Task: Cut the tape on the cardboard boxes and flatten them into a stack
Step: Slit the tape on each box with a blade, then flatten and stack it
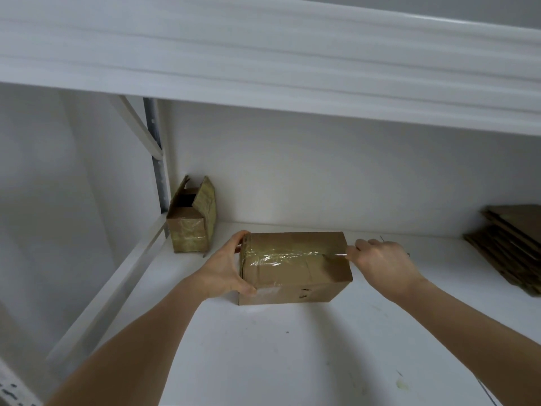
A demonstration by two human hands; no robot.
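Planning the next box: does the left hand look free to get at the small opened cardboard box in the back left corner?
Probably yes, once it lets go: the left hand now grips the taped brown cardboard box, but only bare white shelf lies between it and the small opened cardboard box.

We cannot tell what the right hand pinches at the box's right end: a thin dark tip shows past its knuckles, too small to name, and its fingertips are hidden behind the hand. The left hand covers the box's left end. The stack of flattened cardboard is cut off by the right edge. The upper shelf is blurred. The open box's inside is dark.
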